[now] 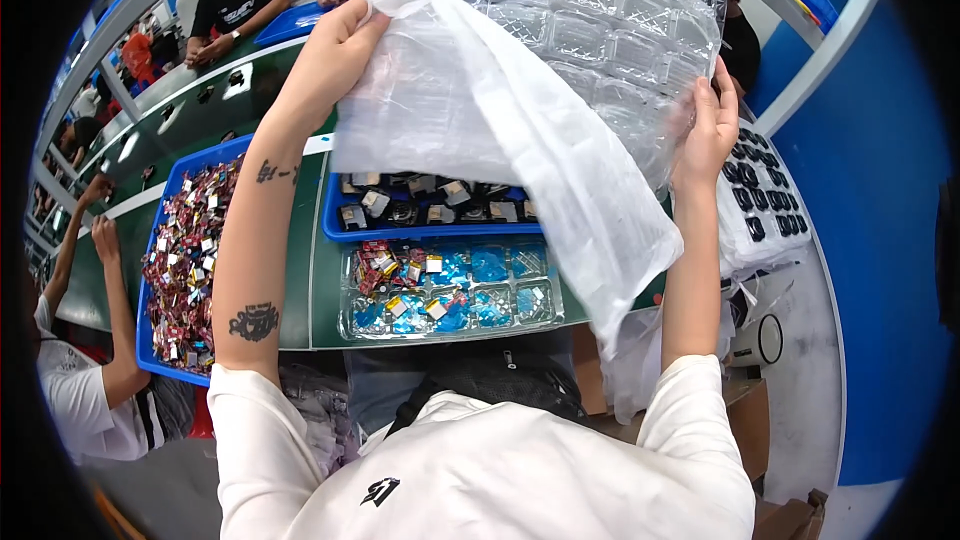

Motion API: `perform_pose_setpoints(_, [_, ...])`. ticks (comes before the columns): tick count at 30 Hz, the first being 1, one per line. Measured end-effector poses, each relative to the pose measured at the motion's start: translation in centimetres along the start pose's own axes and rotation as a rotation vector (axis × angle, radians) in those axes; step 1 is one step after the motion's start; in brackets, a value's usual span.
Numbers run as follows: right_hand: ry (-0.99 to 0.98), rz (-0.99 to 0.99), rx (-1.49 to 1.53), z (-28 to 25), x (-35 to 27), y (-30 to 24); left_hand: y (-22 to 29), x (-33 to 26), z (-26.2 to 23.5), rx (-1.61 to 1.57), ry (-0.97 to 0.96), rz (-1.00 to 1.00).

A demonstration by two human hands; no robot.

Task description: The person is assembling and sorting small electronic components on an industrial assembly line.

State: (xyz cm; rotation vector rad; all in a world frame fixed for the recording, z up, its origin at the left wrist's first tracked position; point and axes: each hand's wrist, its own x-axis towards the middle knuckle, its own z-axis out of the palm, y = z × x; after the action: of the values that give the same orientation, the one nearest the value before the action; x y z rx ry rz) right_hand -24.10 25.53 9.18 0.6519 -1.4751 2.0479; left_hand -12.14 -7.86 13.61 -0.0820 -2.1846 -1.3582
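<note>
My left hand (335, 45) is raised high and grips the top edge of a thin translucent plastic bag (500, 140). A stack of clear blister trays with many square cells (590, 10) sticks out of the bag. My right hand (708, 125) holds the right edge of the trays and the bag. Bag and trays hang in the air above the green table (325, 270). Below them lies a clear tray (450, 290) with small blue and red packets in its cells.
A long blue bin (170, 240) full of small red packets stands at the left. Another blue bin (430, 210) with small dark and silver parts sits behind the clear tray. Bagged trays of dark parts (765, 195) lie at the right. Other people sit at left and across the table.
</note>
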Motion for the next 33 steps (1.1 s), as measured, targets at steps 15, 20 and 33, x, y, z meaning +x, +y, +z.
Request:
perform_pose_setpoints(15, [0.616,0.309,0.093,-29.4,-23.1,-13.8,10.1,-15.7,29.5,-0.354,-1.02,0.119])
perform_pose_setpoints(20, [0.389,0.476,-0.367,-29.4,-30.6,-12.5,6.4,-25.7,38.0,-0.678,-1.487,-0.588])
perform_pose_setpoints(33, [0.546,0.282,-1.203,-37.8,-34.6,7.4,-1.9,-27.9,37.2,-0.369,-1.178,-0.459])
